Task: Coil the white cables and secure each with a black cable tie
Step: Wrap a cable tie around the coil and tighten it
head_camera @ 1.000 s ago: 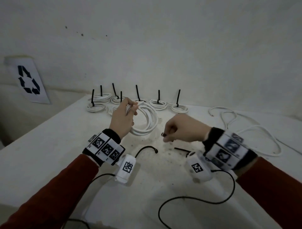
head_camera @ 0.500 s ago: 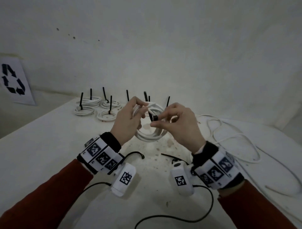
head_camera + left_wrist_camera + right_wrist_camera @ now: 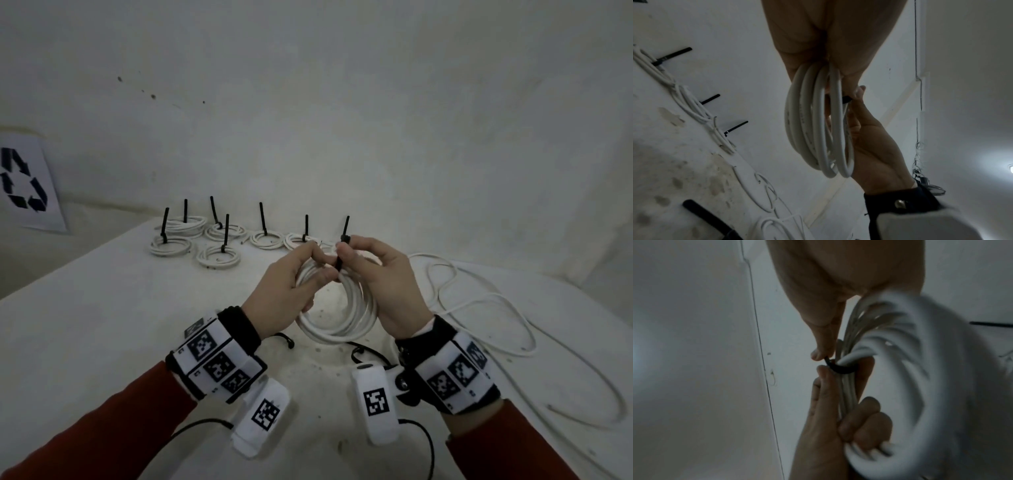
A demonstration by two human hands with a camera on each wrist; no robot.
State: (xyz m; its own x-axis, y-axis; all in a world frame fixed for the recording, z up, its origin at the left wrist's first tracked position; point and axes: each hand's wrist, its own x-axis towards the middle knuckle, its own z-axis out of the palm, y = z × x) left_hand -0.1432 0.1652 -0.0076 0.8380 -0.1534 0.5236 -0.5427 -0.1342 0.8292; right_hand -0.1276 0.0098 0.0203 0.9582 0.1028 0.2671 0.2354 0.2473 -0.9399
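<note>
Right thumb and forefinger were pinching the black cable tie (image 3: 339, 260) where it looped round the top of the white coil (image 3: 337, 325); the pinch itself was mostly buried behind knuckles in the head view, and its tip got lost against a tied coil's tail behind. The right hand (image 3: 383, 287) had its other fingers loosely curled. The left hand (image 3: 287, 291) gripped the coil's left side, fingers curled through the loops and thumb pressed on top, right beside the tie. The coil hung upright between both hands, above the middle of the tabletop (image 3: 85, 325). The right wrist view smeared the coil into blur, so couldn't count the turns there.

Along the far edge sat the finished coils (image 3: 219, 257), ties sticking up. Loose white cable (image 3: 479, 301) sprawled toward the right edge, partly cut off by the right wrist. Spare black ties (image 3: 286, 339) lay under the hands, mostly hidden. A recycling sign (image 3: 24, 185) leaned at the far left.
</note>
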